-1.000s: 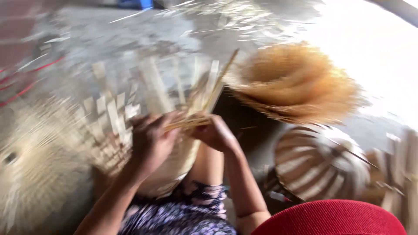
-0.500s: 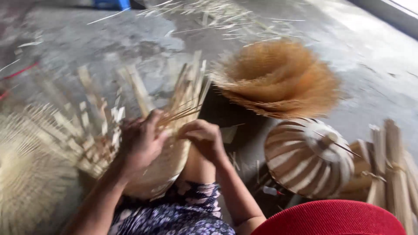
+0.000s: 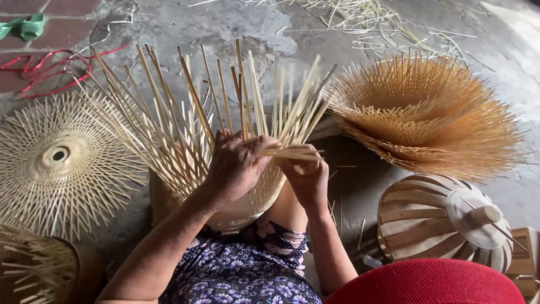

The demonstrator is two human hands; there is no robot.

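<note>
A half-woven bamboo basket (image 3: 185, 141) rests on my lap, its many pale strips fanning upward. My left hand (image 3: 236, 166) grips its woven rim from above. My right hand (image 3: 306, 171) pinches a few bamboo strips (image 3: 292, 152) bent sideways across the rim. Both hands touch at the basket's right edge. Its bottom is hidden behind my left hand and forearm.
A flat round woven piece with a centre hole (image 3: 59, 160) lies at the left. A stack of darker unfinished baskets (image 3: 427, 118) sits at the right. A wooden ribbed mould (image 3: 444, 222) stands lower right. Red ribbon (image 3: 50, 70) and loose slivers (image 3: 360, 17) lie on the concrete.
The view has steadied and sharpened from blur. My hands stay on the basket rim, and the strips in my right hand now lie bent horizontally.
</note>
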